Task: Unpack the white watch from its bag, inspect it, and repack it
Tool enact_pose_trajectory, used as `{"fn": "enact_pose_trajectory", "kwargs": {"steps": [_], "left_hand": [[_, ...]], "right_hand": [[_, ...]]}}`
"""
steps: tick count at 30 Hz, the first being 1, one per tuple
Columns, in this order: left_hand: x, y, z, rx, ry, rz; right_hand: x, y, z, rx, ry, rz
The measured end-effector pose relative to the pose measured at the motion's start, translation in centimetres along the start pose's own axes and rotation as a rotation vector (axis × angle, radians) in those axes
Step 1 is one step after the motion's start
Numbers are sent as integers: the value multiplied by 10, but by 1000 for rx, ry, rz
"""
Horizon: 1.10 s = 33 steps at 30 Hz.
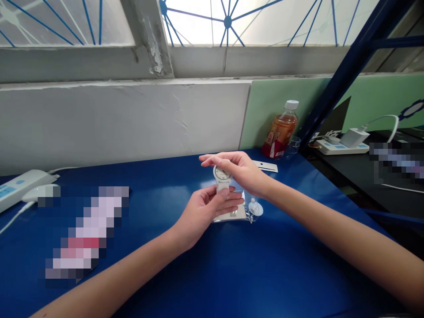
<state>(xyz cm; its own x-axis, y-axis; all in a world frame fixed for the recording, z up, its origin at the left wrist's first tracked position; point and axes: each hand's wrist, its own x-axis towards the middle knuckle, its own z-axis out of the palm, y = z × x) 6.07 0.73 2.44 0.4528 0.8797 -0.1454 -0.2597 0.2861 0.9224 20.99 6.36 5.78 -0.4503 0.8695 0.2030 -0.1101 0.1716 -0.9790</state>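
Observation:
Both my hands meet over the middle of a blue table (232, 274). My right hand (243, 172) curls its fingers around the round face of a white wristwatch (222, 173) from above. Just below it, my left hand (207, 211) pinches the watch's white strap between thumb and fingers. Under the hands lies a clear plastic package (232, 215) with a white insert, and a small white round part (255, 207) rests at its right edge.
A bottle of amber drink (281, 131) with a white cap stands at the back right by a green panel. A white strip (266, 166) lies behind my right hand. White power strips sit at far left (16, 187) and on the right bench (341, 145). Blurred patches cover items at left.

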Motion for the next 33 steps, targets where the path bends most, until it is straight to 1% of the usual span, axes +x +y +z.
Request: {"fn": "enact_pose_trajectory", "kwargs": {"steps": [4,6,8,12,17,24,27,33], "left_hand": [[-2,1,3,-4,-7,-14],[-2,1,3,-4,14,-17],[-1,1,2,9,38,-22],[-2,3,2,18,60,-31],[-3,6,4,-15,37,-49],[-5,8,6,-5,49,-67],[-5,8,7,14,64,-80],[-6,9,9,50,99,-109]], "right_hand": [[4,5,-4,396,-176,149],[5,3,-5,488,-216,194],[4,0,-6,530,-218,211],[2,-8,-5,557,-208,223],[2,-10,-3,576,-213,227],[1,-11,-6,588,-280,200],[0,-12,-7,555,-295,196],[-1,-14,-6,416,-285,199]]}}
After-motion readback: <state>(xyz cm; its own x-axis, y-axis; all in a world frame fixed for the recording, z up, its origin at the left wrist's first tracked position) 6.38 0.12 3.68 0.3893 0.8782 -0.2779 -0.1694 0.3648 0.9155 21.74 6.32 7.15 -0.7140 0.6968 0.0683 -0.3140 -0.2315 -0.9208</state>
